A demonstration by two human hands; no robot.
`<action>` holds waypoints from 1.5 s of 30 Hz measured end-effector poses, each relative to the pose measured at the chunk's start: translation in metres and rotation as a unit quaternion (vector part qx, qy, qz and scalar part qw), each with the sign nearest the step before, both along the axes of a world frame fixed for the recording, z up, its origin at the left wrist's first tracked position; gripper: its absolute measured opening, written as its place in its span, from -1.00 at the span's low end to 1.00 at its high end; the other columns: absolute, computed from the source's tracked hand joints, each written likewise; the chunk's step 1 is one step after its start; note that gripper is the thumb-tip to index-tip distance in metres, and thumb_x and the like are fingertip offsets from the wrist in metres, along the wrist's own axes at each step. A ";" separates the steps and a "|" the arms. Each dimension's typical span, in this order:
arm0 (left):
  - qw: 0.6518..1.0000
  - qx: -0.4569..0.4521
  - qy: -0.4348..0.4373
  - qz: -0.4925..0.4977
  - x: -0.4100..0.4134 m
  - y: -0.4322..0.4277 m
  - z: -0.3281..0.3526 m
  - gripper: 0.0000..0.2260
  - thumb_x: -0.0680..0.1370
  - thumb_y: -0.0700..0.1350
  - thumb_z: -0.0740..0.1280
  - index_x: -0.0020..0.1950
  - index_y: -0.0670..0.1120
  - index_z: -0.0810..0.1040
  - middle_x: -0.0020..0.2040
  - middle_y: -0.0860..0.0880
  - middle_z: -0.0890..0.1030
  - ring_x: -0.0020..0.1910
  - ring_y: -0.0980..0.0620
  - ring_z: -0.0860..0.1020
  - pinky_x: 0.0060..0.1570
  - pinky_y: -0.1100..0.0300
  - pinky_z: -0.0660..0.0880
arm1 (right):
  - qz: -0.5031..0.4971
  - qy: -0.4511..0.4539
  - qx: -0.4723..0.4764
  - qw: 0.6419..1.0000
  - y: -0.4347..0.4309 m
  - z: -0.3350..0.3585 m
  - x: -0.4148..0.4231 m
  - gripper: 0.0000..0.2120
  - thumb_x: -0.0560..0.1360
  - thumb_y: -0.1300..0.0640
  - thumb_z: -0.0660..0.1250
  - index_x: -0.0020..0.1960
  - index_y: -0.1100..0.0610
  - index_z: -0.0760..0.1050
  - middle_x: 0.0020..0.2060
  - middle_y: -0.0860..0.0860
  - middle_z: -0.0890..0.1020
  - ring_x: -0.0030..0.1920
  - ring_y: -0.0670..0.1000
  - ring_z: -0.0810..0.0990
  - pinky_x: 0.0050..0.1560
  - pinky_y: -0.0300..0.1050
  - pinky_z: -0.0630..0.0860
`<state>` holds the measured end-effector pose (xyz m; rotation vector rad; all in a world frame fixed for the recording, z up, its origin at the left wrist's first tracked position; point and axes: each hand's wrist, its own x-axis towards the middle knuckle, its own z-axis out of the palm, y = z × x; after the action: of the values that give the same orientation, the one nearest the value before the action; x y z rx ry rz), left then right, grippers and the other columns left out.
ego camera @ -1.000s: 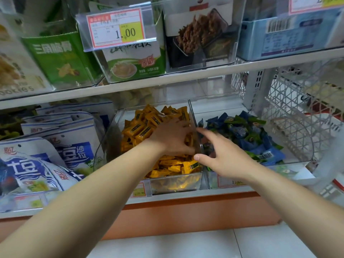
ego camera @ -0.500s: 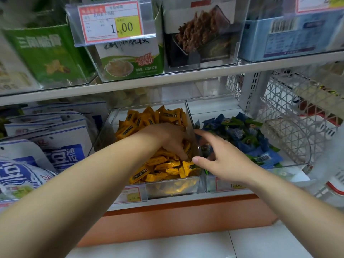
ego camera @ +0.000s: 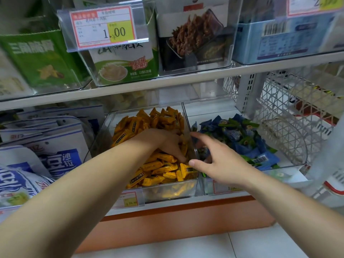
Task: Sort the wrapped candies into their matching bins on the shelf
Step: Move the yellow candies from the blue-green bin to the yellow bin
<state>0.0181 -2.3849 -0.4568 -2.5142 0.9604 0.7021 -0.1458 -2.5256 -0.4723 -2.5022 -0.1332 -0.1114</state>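
Clear bins (ego camera: 167,190) and snack bags (ego camera: 55,161) on shelf (ego camera: 176,202)

The left hand (ego camera: 163,144) had the ends of its fingers buried in the orange candies (ego camera: 160,168), so whether they held one could not be told. The right hand (ego camera: 221,164) had its lower fingers out of sight among the blue candies (ego camera: 242,144). Small print on the near price tag (ego camera: 130,200) was too blurred to read. The right price tag (ego camera: 314,4) on the upper shelf was cut off by the top edge. A white shape (ego camera: 333,146) at the right edge was only a blur.
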 end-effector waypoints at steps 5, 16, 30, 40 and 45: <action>0.993 -0.113 -0.016 -0.044 -0.002 0.017 0.002 -0.24 0.35 0.27 0.45 0.49 0.07 0.36 0.40 -0.02 0.41 0.30 -0.09 0.44 0.06 0.13 0.41 | -0.014 -0.001 -0.007 1.000 0.002 0.001 0.003 -0.25 0.47 -0.27 0.36 0.53 -0.28 0.05 0.38 -0.11 0.45 0.00 -0.07 0.52 0.11 0.01 0.56; 0.956 -0.289 -0.026 0.047 0.014 0.056 0.010 -0.28 0.27 0.18 0.52 0.40 0.08 0.44 0.17 0.13 0.37 0.19 0.05 0.40 0.11 0.11 0.40 | -0.027 -0.008 -0.004 1.000 0.010 -0.003 0.001 -0.25 0.47 -0.27 0.36 0.53 -0.28 0.05 0.42 -0.12 0.42 0.15 -0.01 0.57 0.15 0.03 0.56; 0.905 -0.388 -0.025 0.170 0.028 0.086 0.040 -0.26 0.25 0.31 0.49 0.35 0.01 0.51 0.25 -0.02 0.57 0.22 -0.06 0.53 0.30 -0.06 0.43 | -0.032 0.005 -0.023 0.999 0.011 0.003 -0.002 -0.26 0.47 -0.30 0.34 0.52 -0.29 0.04 0.39 -0.13 0.44 0.14 -0.01 0.57 0.12 0.13 0.57; 0.903 -0.401 -0.044 0.145 0.017 0.086 0.043 -0.42 0.40 0.18 0.50 0.37 0.24 0.38 0.07 0.25 0.51 0.08 0.12 0.52 -0.08 0.24 0.41 | -0.035 0.004 -0.042 0.999 0.010 0.004 0.001 -0.25 0.46 -0.35 0.31 0.53 -0.29 0.03 0.37 -0.15 0.46 0.14 -0.02 0.58 0.09 0.11 0.58; 0.907 -0.399 -0.060 0.121 0.010 0.084 0.050 -0.36 0.40 0.07 0.54 0.40 0.26 0.34 0.21 0.14 0.47 0.13 0.08 0.50 -0.07 0.25 0.44 | -0.035 -0.007 -0.057 0.998 0.010 0.001 0.002 -0.26 0.46 -0.36 0.29 0.52 -0.27 0.03 0.35 -0.16 0.48 0.25 -0.03 0.52 0.10 0.10 0.56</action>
<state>0.0284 -2.3006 -0.4072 -3.3834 1.0477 0.2102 -0.1441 -2.5153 -0.4709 -2.6216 -0.0592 -0.1551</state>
